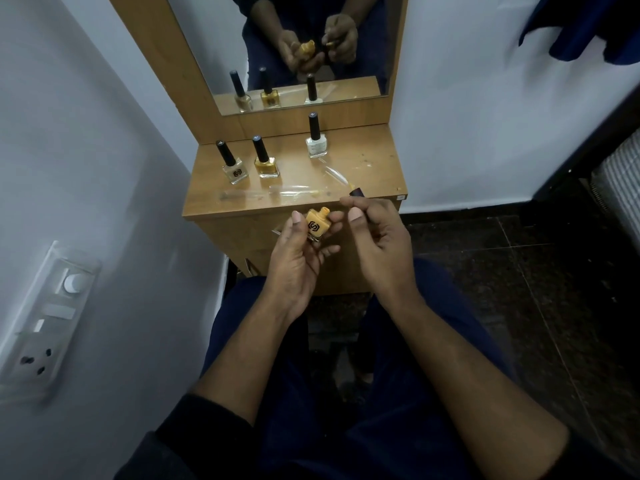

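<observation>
My left hand (298, 258) grips an uncapped bottle of yellow nail polish (317, 226), tilted, its neck pointing up and to the right. Close beside it, my right hand (375, 237) pinches the black cap (357, 192), whose brush points toward the tabletop with yellow polish on its tip. Both hands hover just in front of the wooden dressing table (374, 168). Clear plastic strips (301, 194) with yellow smears lie on the table below the brush.
Three capped polish bottles stand on the table: a clear one (235, 169), a gold one (266, 164) and a white one (316, 142). A mirror (304, 46) rises behind them. A wall switchboard (45, 320) is at the left. My legs are below.
</observation>
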{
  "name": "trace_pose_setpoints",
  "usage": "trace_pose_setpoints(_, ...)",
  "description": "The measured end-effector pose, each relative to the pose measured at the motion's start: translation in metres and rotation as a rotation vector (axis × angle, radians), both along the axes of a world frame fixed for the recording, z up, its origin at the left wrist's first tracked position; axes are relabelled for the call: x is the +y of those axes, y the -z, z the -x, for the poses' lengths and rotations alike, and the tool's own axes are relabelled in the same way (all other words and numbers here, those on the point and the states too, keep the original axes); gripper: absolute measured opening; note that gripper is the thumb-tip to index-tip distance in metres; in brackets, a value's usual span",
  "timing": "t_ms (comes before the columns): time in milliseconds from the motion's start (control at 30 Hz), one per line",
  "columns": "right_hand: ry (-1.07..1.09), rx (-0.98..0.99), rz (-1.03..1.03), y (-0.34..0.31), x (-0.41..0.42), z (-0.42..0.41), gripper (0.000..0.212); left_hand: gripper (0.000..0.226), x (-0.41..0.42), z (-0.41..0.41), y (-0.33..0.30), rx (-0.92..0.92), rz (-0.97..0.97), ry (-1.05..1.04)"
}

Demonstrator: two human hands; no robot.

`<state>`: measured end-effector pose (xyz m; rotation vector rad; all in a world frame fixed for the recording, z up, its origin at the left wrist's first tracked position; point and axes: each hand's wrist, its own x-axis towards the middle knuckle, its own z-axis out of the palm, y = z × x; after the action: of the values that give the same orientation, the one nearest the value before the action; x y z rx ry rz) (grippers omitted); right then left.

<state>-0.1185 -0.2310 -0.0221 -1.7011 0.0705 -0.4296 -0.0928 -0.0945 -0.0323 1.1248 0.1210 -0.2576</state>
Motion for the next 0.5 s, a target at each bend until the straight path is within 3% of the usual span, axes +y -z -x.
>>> trace_pose_setpoints(133,-0.015,0.041,0.158,0.01,0.002,-0.008,0.034,0.03,-0.005,-0.007,0.002,0.011,0.035,-0.009)
trace_pose_setpoints(267,0.012,0.068,0.243,0.016,0.004,-0.013,0.047,0.023,-0.009,-0.013,0.001,0.051,0.103,-0.023)
trace_pose_setpoints(500,0.035,0.05,0.171,0.013,0.005,-0.022,0.039,0.026,-0.022,-0.017,-0.002,0.074,0.222,0.029)
